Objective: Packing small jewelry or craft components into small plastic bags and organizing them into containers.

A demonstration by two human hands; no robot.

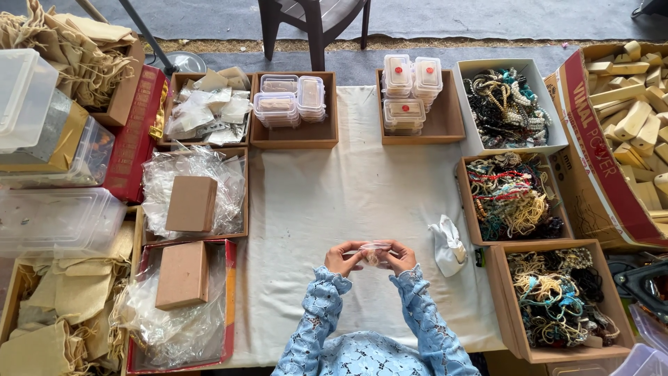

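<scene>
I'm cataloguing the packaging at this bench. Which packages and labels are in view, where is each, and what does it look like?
Small clear container: held between left hand and right hand.
Stacked clear lidded tubs: far tray, red round stickers.
Big cardboard carton: right edge, red printed flap.
Brown boxes: left, plain, on clear bags.

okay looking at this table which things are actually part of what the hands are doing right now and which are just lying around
In hand:
left hand and right hand, both holding a small clear container between them.

Lying about:
white cloth pouch beside the right hand
trays of beaded necklaces
stacked clear boxes
brown cardboard boxes on plastic bags
carton of wooden blocks
dark chair
</scene>
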